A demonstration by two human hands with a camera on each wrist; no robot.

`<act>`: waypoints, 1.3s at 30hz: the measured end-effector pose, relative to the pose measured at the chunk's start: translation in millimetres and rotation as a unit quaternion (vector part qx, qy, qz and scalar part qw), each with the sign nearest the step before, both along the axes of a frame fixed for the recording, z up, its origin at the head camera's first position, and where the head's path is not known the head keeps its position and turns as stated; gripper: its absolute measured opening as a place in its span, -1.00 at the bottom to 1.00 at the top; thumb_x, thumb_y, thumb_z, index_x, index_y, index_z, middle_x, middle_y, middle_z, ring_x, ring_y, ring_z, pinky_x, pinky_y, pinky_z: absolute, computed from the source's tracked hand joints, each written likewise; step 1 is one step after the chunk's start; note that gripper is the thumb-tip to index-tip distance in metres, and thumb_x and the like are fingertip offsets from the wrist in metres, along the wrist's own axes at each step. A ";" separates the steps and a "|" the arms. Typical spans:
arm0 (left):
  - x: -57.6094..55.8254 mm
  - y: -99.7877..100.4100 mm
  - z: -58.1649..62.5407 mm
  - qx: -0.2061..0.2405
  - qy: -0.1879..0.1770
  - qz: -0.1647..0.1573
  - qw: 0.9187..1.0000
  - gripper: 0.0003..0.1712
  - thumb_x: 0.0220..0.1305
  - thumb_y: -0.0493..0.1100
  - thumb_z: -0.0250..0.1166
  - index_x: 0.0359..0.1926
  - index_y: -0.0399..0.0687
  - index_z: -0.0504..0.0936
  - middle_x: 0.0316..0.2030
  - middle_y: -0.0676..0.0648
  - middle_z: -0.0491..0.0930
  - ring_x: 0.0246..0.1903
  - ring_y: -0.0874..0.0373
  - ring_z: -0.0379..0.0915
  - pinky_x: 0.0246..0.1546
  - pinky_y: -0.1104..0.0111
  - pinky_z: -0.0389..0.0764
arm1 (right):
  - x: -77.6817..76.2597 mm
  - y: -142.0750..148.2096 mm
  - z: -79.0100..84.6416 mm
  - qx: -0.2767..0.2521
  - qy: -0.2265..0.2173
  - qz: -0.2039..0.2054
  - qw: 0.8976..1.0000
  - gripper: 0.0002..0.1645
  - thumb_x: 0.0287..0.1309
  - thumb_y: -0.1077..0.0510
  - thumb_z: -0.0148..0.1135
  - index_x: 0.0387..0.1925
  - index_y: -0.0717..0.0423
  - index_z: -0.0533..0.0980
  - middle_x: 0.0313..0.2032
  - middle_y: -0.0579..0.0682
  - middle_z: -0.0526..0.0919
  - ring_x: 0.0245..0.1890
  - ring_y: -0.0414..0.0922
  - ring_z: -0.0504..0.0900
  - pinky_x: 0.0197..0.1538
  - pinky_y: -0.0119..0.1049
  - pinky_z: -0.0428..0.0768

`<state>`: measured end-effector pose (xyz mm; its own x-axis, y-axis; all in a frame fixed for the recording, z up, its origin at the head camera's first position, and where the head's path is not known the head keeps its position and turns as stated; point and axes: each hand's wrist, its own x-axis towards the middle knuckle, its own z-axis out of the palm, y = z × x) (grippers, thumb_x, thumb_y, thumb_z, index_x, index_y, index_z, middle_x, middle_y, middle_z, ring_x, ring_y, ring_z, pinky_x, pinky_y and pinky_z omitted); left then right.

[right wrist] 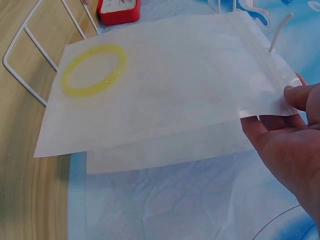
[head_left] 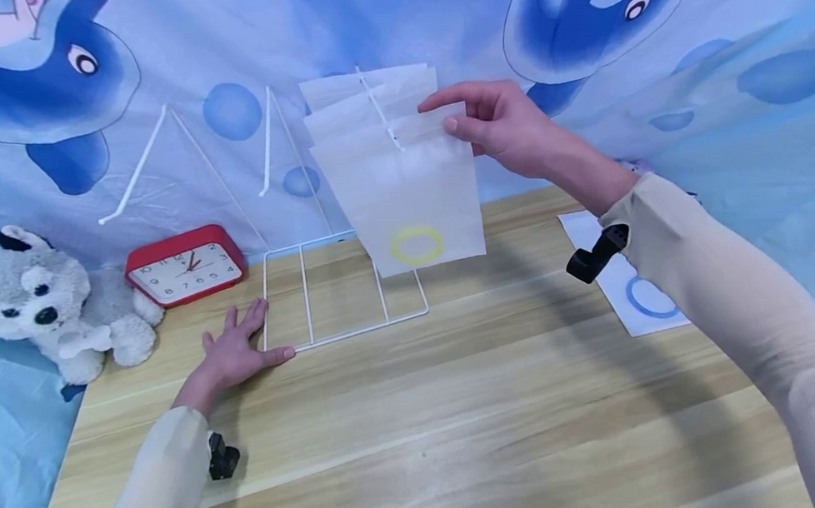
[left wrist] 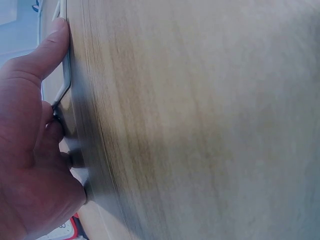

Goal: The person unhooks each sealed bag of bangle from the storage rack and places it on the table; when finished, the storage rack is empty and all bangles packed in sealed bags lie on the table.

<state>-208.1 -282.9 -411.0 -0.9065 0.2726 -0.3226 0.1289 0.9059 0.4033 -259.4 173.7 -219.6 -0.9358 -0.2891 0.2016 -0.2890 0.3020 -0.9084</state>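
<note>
A white wire display rack [head_left: 306, 295] stands on the table, its hooks jutting forward. My left hand [head_left: 237, 350] rests at the left end of its base, fingers spread, thumb touching the front wire. Several whitish translucent pouches hang one behind another on the rack's right hook [head_left: 377, 106]. With thumb and fingers, my right hand [head_left: 506, 121] pinches the top right corner of the front pouch [right wrist: 170, 85]. Through that pouch shows a yellow ring [right wrist: 121, 65]. The hook's tip sticks out through its top strip. What the rear pouches contain is hidden.
Another white pouch [head_left: 582, 236] with a blue ring lies at the table's right, partly under my right forearm. Left of the rack stand a red clock [head_left: 186, 267] and a grey plush husky [head_left: 42, 295]. The other two hooks [head_left: 265, 149] hold nothing. A blue dolphin-print curtain hangs behind.
</note>
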 end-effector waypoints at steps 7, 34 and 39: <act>-6.5 4.5 3.7 0.001 -0.005 -0.004 1.000 0.31 0.17 0.40 0.32 0.58 -0.17 -0.21 0.55 -0.32 -0.27 0.45 -0.44 -0.59 0.18 -0.47 -0.54 | 12.6 10.0 4.8 -0.040 -0.006 0.015 0.999 -0.68 0.38 0.22 0.22 0.11 -0.01 0.66 -0.61 0.02 0.25 -0.62 -0.09 0.28 -0.51 -0.44 0.43; -12.4 8.3 11.0 0.005 -0.019 -0.008 1.000 0.33 0.17 0.40 0.31 0.59 -0.13 -0.27 0.55 -0.30 -0.31 0.45 -0.40 -0.66 0.19 -0.44 -0.59 | 56.1 77.7 16.6 -0.246 -0.047 0.085 0.964 -0.69 0.33 0.43 0.16 0.07 0.37 0.60 -0.08 0.24 0.61 -0.13 0.08 0.68 -0.14 -0.23 0.70; -11.2 6.5 11.4 0.002 -0.020 -0.009 1.000 0.33 0.17 0.40 0.31 0.59 -0.12 -0.28 0.56 -0.30 -0.32 0.45 -0.40 -0.66 0.19 -0.44 -0.59 | 63.3 98.7 5.4 -0.276 -0.074 0.061 0.956 -0.69 0.32 0.48 0.14 0.05 0.38 0.61 -0.15 0.21 0.62 -0.18 0.03 0.70 -0.18 -0.27 0.71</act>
<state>-219.3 -276.4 -399.7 -0.8873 0.2906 -0.3582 0.1290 0.9020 0.4121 -196.1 272.4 -214.2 -0.9317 -0.2863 0.2236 -0.1476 -0.2643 -0.9531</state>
